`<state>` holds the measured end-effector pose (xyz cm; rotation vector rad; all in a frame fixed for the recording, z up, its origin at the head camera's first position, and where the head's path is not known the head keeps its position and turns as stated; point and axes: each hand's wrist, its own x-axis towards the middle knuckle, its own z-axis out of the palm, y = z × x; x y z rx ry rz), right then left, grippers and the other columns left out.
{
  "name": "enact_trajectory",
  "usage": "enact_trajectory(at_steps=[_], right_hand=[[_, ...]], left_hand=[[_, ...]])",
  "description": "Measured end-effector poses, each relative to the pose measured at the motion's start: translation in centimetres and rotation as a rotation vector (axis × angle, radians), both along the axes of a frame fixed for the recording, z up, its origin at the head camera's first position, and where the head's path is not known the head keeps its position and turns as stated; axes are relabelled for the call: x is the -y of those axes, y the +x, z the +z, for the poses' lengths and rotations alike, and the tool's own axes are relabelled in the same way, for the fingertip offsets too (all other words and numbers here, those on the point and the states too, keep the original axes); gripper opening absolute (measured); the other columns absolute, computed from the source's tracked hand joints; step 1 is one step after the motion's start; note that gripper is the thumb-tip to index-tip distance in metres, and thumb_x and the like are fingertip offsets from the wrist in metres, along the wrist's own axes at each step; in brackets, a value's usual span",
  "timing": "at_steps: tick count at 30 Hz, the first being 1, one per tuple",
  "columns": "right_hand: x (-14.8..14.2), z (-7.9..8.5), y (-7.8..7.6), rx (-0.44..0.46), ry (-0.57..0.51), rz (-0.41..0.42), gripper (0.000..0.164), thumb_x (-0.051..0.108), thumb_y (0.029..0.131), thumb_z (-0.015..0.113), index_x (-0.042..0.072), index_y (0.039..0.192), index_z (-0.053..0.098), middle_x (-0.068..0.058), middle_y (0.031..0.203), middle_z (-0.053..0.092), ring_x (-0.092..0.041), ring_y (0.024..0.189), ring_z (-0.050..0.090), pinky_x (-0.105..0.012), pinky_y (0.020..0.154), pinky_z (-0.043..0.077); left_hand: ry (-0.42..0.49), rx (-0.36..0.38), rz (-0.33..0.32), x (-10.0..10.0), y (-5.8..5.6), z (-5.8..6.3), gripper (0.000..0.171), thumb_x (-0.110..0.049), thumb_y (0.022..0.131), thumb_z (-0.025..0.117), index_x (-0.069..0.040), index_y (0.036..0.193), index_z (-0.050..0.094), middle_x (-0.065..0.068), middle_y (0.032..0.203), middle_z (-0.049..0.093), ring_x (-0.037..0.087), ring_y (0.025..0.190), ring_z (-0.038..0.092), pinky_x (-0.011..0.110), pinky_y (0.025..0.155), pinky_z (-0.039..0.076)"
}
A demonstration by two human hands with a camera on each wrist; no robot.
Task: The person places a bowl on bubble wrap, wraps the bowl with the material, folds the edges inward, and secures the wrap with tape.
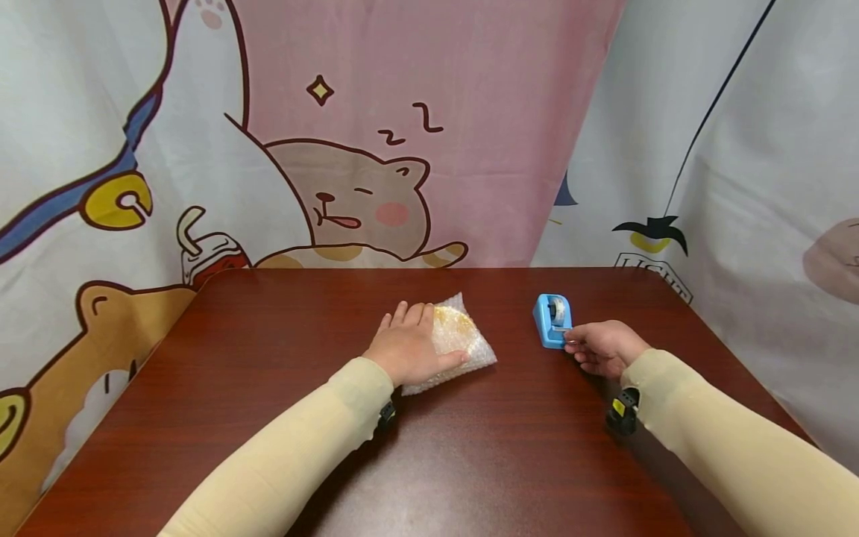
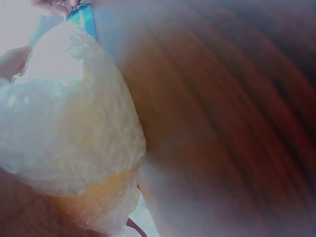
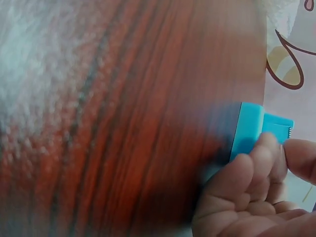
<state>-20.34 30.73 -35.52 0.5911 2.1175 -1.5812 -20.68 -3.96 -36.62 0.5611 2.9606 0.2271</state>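
Note:
A bubble-wrapped packet [image 1: 463, 335] with something yellowish inside lies on the table. My left hand [image 1: 411, 344] rests over its left part, palm down, fingers extended and thumb lying across the wrap. The left wrist view is filled on one side by the bubble wrap [image 2: 84, 118], which hides most of that hand. To the right stands a light blue tape dispenser [image 1: 552, 321] with a small roll in it. At its near, toothed end my right hand [image 1: 607, 349] pinches the end of the tape between thumb and forefinger; the other fingers are curled [image 3: 237, 182].
The dark reddish-brown wooden table [image 1: 523, 447] has its far edge against a cartoon-printed curtain [image 1: 470, 134]. Between the packet and the dispenser runs a strip of bare tabletop. A dark device sits at each wrist.

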Motion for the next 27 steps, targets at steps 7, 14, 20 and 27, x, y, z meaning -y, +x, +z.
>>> enact_trajectory(at_steps=[7,14,20,27], right_hand=[[0.18,0.11,-0.13,0.016,-0.044,-0.004,0.028,0.025,0.111,0.054,0.000,0.109,0.066,0.003,0.075,0.067,-0.011,0.071,0.059,-0.026,0.075,0.058],[0.34,-0.08,-0.16,0.013,-0.039,-0.004,0.032,0.028,0.110,0.057,-0.001,0.117,0.065,0.004,0.074,0.069,-0.010,0.069,0.062,-0.026,0.075,0.059],[0.38,-0.21,-0.15,0.012,-0.003,0.002,0.040,0.031,0.110,0.057,-0.005,0.128,0.060,0.003,0.076,0.072,-0.010,0.070,0.064,-0.026,0.076,0.058],[0.72,0.02,-0.14,0.026,-0.030,-0.014,0.040,0.029,0.111,0.052,-0.003,0.134,0.054,0.001,0.085,0.078,-0.011,0.076,0.070,-0.028,0.081,0.058]], left_hand=[[0.000,-0.002,-0.002,0.10,-0.05,-0.03,0.117,-0.091,0.090,0.039,-0.007,0.169,0.019,0.012,0.175,0.023,0.041,0.163,0.017,0.057,0.131,0.019],[-0.001,-0.007,-0.002,0.16,-0.04,-0.05,0.117,-0.090,0.090,0.039,-0.007,0.169,0.020,0.012,0.175,0.023,0.041,0.163,0.017,0.057,0.131,0.019],[0.005,-0.006,-0.002,0.13,-0.09,-0.11,0.116,-0.090,0.090,0.040,-0.007,0.169,0.020,0.011,0.175,0.024,0.040,0.163,0.017,0.056,0.131,0.019],[0.012,0.001,-0.002,0.09,-0.03,-0.01,0.116,-0.089,0.090,0.041,-0.007,0.169,0.020,0.012,0.175,0.024,0.040,0.163,0.017,0.056,0.131,0.019]])
